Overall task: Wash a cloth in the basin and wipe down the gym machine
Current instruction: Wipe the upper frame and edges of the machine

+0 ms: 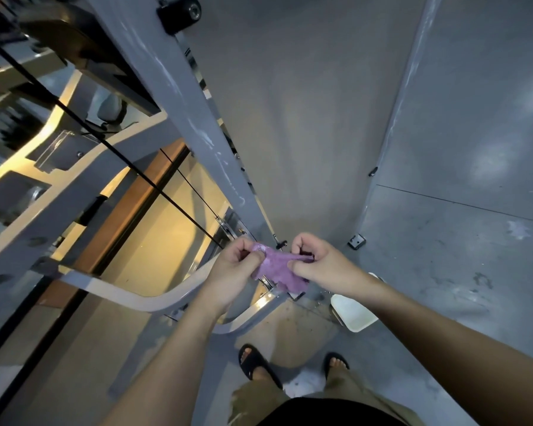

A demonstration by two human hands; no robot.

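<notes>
Beside the gym machine [194, 124], left hand [233, 272] and right hand [317, 265] each pinch the purple cloth [277, 269] — no readable writing.

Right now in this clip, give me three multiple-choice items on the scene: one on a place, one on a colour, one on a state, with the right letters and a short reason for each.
1. Where is the white basin?
A. On the floor under the right forearm
B. On top of the machine frame
C. In the left hand

2. What colour is the cloth?
A. Yellow
B. Purple
C. White

3. How is the cloth held?
A. Lying loose on the floor
B. Draped over the grey upright
C. Gripped by both hands, stretched between them

Answers:
1 A: the basin sits on the grey floor, partly hidden by the right forearm.
2 B: the fabric between the hands is purple.
3 C: the left hand and the right hand each pinch an end, with the cloth in the air in front of the machine.
</notes>
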